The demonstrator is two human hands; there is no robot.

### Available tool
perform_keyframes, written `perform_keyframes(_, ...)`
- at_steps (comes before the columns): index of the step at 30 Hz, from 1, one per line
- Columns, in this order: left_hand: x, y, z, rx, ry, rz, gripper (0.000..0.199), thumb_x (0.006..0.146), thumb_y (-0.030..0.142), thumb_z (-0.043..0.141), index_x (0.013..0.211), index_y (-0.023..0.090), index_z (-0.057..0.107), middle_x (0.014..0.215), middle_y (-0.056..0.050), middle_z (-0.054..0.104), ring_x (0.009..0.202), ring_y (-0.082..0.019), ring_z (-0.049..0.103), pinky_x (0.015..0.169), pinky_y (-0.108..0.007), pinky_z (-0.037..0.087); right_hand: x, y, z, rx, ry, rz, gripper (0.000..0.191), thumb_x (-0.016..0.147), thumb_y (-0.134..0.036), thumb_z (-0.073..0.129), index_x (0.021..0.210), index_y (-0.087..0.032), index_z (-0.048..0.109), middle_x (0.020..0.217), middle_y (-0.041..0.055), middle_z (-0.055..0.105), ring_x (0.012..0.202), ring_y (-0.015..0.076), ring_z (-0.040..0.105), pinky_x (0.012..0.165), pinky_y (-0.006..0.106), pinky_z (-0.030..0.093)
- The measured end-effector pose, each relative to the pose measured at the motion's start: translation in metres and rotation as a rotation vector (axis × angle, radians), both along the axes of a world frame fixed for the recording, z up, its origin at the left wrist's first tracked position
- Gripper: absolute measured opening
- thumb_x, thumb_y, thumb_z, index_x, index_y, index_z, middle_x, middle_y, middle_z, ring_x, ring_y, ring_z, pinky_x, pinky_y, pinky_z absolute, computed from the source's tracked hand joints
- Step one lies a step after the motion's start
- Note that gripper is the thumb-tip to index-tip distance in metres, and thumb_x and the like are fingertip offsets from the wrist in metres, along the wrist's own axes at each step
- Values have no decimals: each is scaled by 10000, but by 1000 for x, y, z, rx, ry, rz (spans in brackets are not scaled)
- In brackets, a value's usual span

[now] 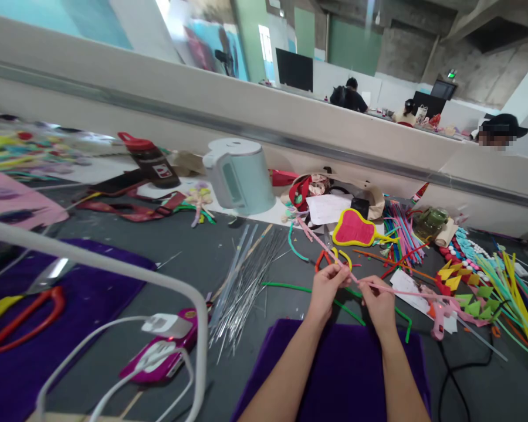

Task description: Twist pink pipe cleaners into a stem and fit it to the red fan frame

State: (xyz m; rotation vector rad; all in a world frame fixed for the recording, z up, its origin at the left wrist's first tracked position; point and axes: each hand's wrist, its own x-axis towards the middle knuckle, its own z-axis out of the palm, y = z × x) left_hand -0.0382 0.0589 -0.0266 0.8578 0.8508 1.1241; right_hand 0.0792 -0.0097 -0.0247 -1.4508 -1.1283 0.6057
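Left hand (328, 290): fingers closed on a pink fuzzy strand (355, 279). Right hand (379, 302): fingers pinching the strand just beside. Strand position: above the desk (293, 308), running toward 11 o'clock and 3 o'clock. Relative to the hands: yellow-edged panel (354, 228), 12 o'clock; pink glue gun (439, 321), 4; purple cloth (347, 369), 6; silver wires (246, 290), 9.

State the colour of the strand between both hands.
The strand is pink; the head view shows it.
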Motion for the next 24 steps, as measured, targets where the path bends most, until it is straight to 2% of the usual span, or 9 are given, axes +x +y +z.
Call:
perform_keyframes(3,1,-3,1,-18,-14,-2,408,579,442,784,801,118,676,696,-39,673,535,-104,591,549,-231,517,14,12,-6,83,295,-236,222,761,-365,598,779,-152,656,472,-58,498,393,85,422,365,190,303)
perform_keyframes(6,4,-9,0,-68,-25,-40,405,594,441,775,815,119,671,683,-31,662,515,-95,578,536,-227,512,41,37,-10,174,574,-429,336,725,-380,614,974,-155,635,656,-12,626,419,66,437,348,172,296)
perform_keyframes(8,6,-13,-1,-99,-29,-85,390,588,430,779,799,121,671,663,-25,655,501,-92,569,517,-221,503,61,60,-10,168,688,-505,339,701,-344,629,978,-149,619,653,-12,627,421,59,436,345,161,299)
perform_keyframes(13,8,-19,1,-177,-52,-145,380,584,449,773,769,135,669,649,-25,651,496,-98,573,503,-218,492,106,127,-6,168,713,-608,250,772,-293,598,982,-158,580,590,-49,571,383,47,405,326,144,276)
perform_keyframes(15,7,-20,1,-200,-71,-162,377,576,445,781,768,139,670,645,-21,645,493,-94,565,507,-217,492,119,155,-5,146,725,-646,226,824,-282,576,1005,-145,570,629,-27,588,414,59,447,344,153,328)
perform_keyframes(17,6,-20,2,-233,-92,-177,377,571,440,786,773,143,673,648,-21,644,490,-94,559,503,-218,489,130,181,-4,119,737,-671,240,878,-284,549,1063,-131,560,786,28,633,552,97,559,460,205,462)
perform_keyframes(19,4,-19,2,-270,-109,-175,378,565,441,791,768,144,676,645,-21,641,491,-93,552,506,-220,490,140,206,-4,103,741,-678,277,904,-305,545,1128,-141,551,1033,67,616,818,160,624,688,325,543)
perform_keyframes(21,3,-18,2,-302,-124,-169,371,559,437,797,759,148,678,636,-17,636,491,-91,546,509,-218,488,149,228,-3,104,731,-677,313,904,-312,551,1173,-155,538,1161,83,575,968,205,603,809,405,523)
perform_keyframes(24,1,-18,1,-336,-149,-168,363,556,429,805,756,153,680,632,-21,638,494,-96,546,506,-218,481,163,252,-4,149,678,-653,323,902,-312,552,1184,-158,534,1181,88,567,991,214,596,825,418,516)
